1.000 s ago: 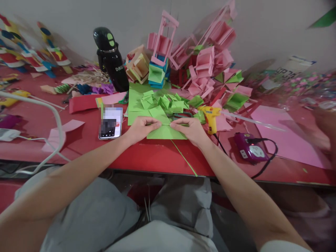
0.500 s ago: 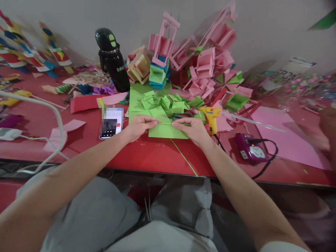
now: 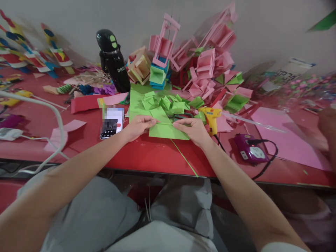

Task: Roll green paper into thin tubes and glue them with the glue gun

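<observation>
Between my two hands stretches a thin green paper strip (image 3: 165, 123), roughly level. My left hand (image 3: 140, 126) pinches its left end between thumb and fingers, and my right hand (image 3: 193, 128) pinches the right end. Under the strip lies a green paper sheet (image 3: 168, 133), flat on the table. A narrow green strip (image 3: 185, 158) runs from below the sheet to the table's front edge. Just beyond my hands sits a heap of folded green paper pieces (image 3: 165, 103), with scissors (image 3: 183, 114) partly hidden among them.
Right of my hands lie a yellow glue gun (image 3: 212, 120) and a purple power socket (image 3: 250, 148). To the left are a phone (image 3: 112, 122) and a black bottle (image 3: 114, 64). Pink paper models (image 3: 207, 63) pile up against the wall. Another person's hand (image 3: 327, 122) shows at the right edge.
Almost nothing differs. Both hands keep their pinch on the strip; my left fingers have shifted very slightly, and the whole view has moved a few pixels.
</observation>
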Available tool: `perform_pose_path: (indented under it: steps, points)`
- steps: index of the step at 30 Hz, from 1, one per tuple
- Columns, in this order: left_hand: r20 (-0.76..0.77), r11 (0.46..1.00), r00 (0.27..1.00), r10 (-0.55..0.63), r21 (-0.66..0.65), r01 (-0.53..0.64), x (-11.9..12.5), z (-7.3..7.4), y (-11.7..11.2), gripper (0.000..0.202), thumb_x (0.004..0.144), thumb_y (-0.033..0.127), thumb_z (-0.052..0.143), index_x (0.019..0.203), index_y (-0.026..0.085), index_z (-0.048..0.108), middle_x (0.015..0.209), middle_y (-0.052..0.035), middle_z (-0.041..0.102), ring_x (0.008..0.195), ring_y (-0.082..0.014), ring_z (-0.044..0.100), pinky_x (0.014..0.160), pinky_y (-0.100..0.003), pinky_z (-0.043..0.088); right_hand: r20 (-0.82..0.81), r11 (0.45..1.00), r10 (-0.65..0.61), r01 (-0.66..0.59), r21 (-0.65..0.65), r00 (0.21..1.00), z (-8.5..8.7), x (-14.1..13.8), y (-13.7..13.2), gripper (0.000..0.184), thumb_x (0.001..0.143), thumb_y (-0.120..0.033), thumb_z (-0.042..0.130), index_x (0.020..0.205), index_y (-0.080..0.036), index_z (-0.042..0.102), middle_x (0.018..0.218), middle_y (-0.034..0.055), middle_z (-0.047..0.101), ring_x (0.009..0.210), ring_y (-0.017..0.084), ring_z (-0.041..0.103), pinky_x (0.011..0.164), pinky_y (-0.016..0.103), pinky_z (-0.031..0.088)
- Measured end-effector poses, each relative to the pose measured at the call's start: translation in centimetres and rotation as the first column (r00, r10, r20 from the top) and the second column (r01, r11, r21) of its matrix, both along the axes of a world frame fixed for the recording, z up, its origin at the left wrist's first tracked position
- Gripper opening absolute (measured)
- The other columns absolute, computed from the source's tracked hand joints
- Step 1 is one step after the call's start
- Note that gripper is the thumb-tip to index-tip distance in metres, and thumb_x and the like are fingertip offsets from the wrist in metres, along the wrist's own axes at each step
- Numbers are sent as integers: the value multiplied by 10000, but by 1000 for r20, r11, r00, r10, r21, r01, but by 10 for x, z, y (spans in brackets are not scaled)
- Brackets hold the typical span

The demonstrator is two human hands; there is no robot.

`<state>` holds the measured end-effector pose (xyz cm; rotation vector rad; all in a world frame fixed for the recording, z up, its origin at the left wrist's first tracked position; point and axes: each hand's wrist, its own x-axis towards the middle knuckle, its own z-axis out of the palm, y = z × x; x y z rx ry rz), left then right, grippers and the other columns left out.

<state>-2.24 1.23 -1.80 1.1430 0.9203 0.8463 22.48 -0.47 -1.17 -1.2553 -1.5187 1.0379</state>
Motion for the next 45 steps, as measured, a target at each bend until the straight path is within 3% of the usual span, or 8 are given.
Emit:
perform_pose_path:
  steps: [4, 8, 10, 25, 45]
  points:
    - [-114, 993, 993, 22, 114, -9, 1, 2, -2, 451, 697, 551, 804, 908, 156, 758, 873, -78, 740, 862, -209, 681, 797, -339, 548, 11, 1000, -1, 0, 15, 1000, 0, 0, 0, 302, 672, -497, 828, 812, -230, 815, 874, 49, 788, 891, 242, 715, 875, 388, 551]
    - [-311, 939, 944, 111, 345, 4, 3, 7, -6, 418, 784, 565, 716, 887, 161, 748, 912, -63, 752, 868, -204, 669, 820, -320, 518, 29, 1000, -10, 9, 28, 1000, 0, 0, 0, 285, 684, -486, 824, 806, -228, 813, 873, 48, 788, 902, 239, 713, 897, 384, 539]
    - [-340, 920, 930, 139, 392, 6, 4, 10, -9, 416, 796, 560, 707, 898, 159, 747, 915, -60, 754, 859, -202, 667, 808, -310, 511, 35, 1000, -14, 13, 28, 999, 1, 0, 0, 276, 686, -479, 825, 804, -230, 813, 872, 45, 787, 903, 237, 712, 897, 378, 537]
    - [-351, 922, 921, 170, 387, -23, 1, 10, -6, 446, 761, 600, 727, 834, 161, 753, 839, -54, 750, 768, -184, 644, 720, -297, 482, -2, 1000, -7, 7, 15, 1000, -2, 1, 2, 300, 671, -498, 830, 810, -233, 812, 877, 47, 789, 882, 239, 716, 866, 382, 548]
    - [-271, 955, 955, 118, 295, -34, 1, 7, -6, 435, 725, 561, 781, 881, 154, 773, 919, -88, 768, 835, -208, 678, 761, -320, 526, -25, 999, -13, 11, -45, 1000, -3, 3, 3, 338, 664, -522, 828, 822, -224, 814, 848, 39, 787, 817, 218, 709, 771, 347, 550]
